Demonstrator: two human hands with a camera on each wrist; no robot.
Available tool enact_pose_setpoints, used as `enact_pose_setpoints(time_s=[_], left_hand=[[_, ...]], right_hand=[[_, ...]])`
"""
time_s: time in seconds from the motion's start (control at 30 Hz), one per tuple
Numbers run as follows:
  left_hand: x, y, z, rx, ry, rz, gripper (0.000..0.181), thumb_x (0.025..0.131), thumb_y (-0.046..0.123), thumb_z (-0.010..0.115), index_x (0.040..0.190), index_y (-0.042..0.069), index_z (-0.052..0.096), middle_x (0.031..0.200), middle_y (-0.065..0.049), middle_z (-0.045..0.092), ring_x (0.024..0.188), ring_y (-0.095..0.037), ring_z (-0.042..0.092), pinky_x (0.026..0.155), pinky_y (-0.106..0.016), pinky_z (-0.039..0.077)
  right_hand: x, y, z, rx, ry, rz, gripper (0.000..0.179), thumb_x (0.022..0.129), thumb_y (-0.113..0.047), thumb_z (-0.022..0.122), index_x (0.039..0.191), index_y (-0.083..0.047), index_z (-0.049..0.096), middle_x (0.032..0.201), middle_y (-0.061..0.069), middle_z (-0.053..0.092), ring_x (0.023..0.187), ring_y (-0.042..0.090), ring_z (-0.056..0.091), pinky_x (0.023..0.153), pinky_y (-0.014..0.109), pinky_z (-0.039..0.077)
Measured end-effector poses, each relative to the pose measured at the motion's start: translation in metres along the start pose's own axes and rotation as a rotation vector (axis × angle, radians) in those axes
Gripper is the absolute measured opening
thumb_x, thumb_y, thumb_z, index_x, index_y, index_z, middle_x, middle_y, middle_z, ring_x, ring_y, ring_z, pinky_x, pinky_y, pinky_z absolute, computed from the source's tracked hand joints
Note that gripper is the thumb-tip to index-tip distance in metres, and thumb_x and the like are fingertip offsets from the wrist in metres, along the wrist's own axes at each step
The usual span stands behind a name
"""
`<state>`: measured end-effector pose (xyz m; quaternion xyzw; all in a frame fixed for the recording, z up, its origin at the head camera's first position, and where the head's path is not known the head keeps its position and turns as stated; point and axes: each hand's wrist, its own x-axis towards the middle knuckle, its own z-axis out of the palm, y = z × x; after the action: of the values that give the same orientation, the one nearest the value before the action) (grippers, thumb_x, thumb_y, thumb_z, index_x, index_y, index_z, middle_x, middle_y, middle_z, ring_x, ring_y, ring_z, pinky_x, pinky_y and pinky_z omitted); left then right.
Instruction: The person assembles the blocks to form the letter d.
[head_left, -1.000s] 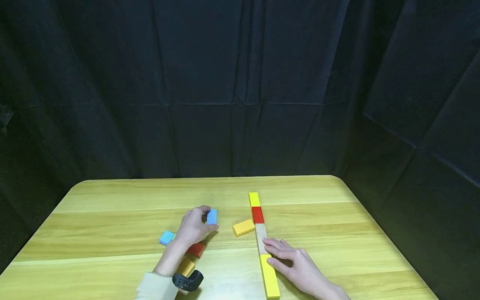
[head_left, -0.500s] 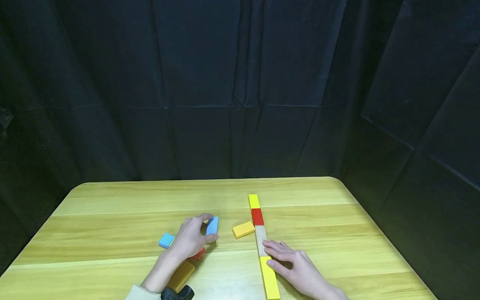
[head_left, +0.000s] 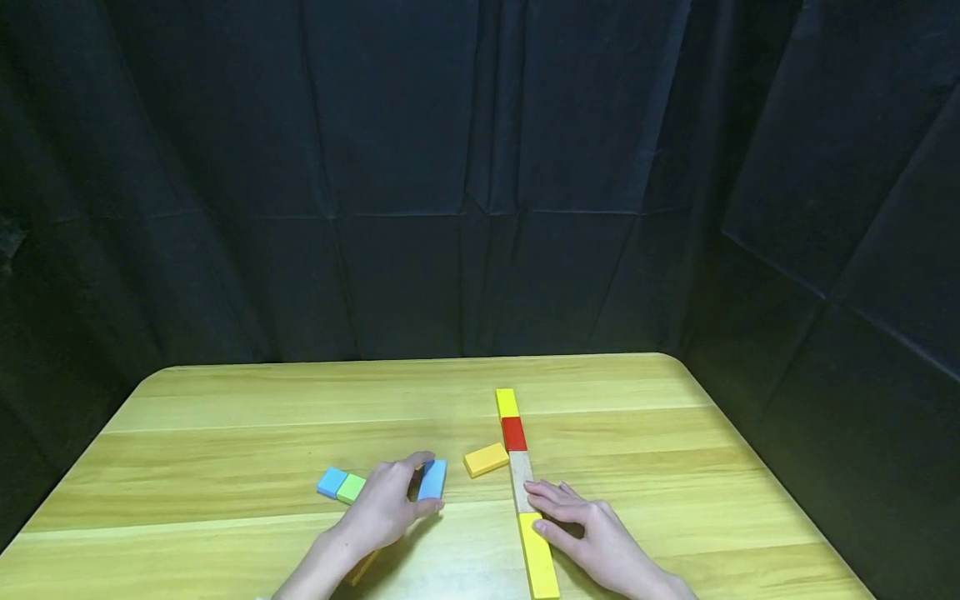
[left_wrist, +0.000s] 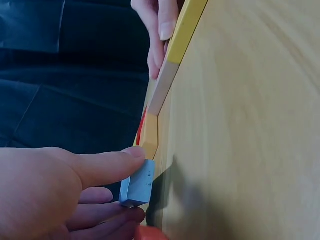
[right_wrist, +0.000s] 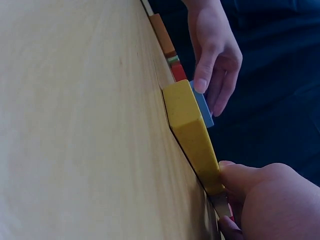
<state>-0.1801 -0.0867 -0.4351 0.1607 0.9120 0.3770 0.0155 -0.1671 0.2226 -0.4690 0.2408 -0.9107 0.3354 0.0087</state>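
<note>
My left hand (head_left: 384, 507) pinches a light blue block (head_left: 432, 481) between thumb and fingers. A shadow on the wood beside this block (left_wrist: 138, 182) in the left wrist view shows it is held off the table. My right hand (head_left: 596, 533) rests against a straight row of blocks, its fingers at the pale wood block (head_left: 522, 482) and its thumb at the long yellow block (head_left: 538, 556). Farther along that row come a red block (head_left: 513, 433) and a small yellow block (head_left: 507, 402). An orange-yellow block (head_left: 486, 459) lies slanted, its right end close to the row.
Left of my left hand, another blue block (head_left: 332, 482) touches a green block (head_left: 351, 488). An orange block (right_wrist: 162, 35) and a red block (right_wrist: 178, 72) appear near the left hand in the right wrist view. A dark curtain (head_left: 405, 183) hangs behind the wooden table (head_left: 675, 467).
My left hand has come nearer and slightly right with the blue block. The green block has come into view beside its wrist, while the red one there is now covered. My right hand stays put.
</note>
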Motion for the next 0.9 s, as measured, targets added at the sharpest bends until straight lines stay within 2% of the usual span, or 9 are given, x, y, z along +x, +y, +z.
enact_pose_setpoints(time_s=[0.17, 0.3, 0.4, 0.53, 0.9], left_hand=[[-0.001, 0.006, 0.007, 0.015, -0.023, -0.009, 0.066, 0.083, 0.023, 0.082, 0.138, -0.001, 0.054, 0.126, -0.018, 0.067, 0.114, -0.032, 0.063, 0.095, -0.050, 0.052], [-0.002, 0.008, 0.013, 0.003, -0.055, 0.000, 0.066, 0.082, 0.019, 0.083, 0.138, -0.001, 0.054, 0.127, -0.019, 0.065, 0.108, -0.027, 0.062, 0.090, -0.045, 0.054], [-0.003, 0.008, 0.016, -0.003, -0.059, 0.019, 0.065, 0.081, 0.017, 0.083, 0.137, 0.000, 0.055, 0.125, -0.017, 0.065, 0.101, -0.022, 0.061, 0.082, -0.037, 0.054], [-0.004, 0.008, 0.019, -0.034, -0.059, 0.036, 0.062, 0.082, 0.015, 0.082, 0.137, 0.002, 0.056, 0.124, -0.015, 0.066, 0.101, -0.022, 0.062, 0.078, -0.033, 0.054], [-0.003, 0.005, 0.021, -0.046, -0.038, 0.044, 0.061, 0.082, 0.014, 0.081, 0.136, 0.002, 0.056, 0.120, -0.015, 0.067, 0.103, -0.026, 0.063, 0.081, -0.037, 0.055]], right_hand=[[0.001, 0.001, 0.000, -0.009, 0.017, -0.026, 0.044, 0.097, -0.044, 0.062, 0.134, -0.020, 0.065, 0.141, -0.010, 0.059, 0.136, 0.029, 0.050, 0.109, 0.056, 0.037], [0.001, 0.001, 0.000, -0.011, 0.009, -0.024, 0.044, 0.097, -0.044, 0.061, 0.134, -0.021, 0.065, 0.142, -0.010, 0.058, 0.136, 0.028, 0.050, 0.109, 0.056, 0.037], [0.000, 0.000, 0.000, -0.012, 0.002, -0.020, 0.044, 0.097, -0.045, 0.060, 0.134, -0.021, 0.065, 0.142, -0.010, 0.058, 0.136, 0.029, 0.050, 0.109, 0.056, 0.037], [0.000, 0.000, 0.000, -0.014, 0.007, -0.023, 0.044, 0.097, -0.045, 0.061, 0.134, -0.020, 0.065, 0.141, -0.009, 0.058, 0.136, 0.029, 0.050, 0.110, 0.056, 0.037], [0.000, 0.001, 0.000, -0.023, 0.021, -0.037, 0.042, 0.097, -0.042, 0.062, 0.132, -0.019, 0.066, 0.140, -0.008, 0.060, 0.135, 0.032, 0.050, 0.109, 0.055, 0.037]])
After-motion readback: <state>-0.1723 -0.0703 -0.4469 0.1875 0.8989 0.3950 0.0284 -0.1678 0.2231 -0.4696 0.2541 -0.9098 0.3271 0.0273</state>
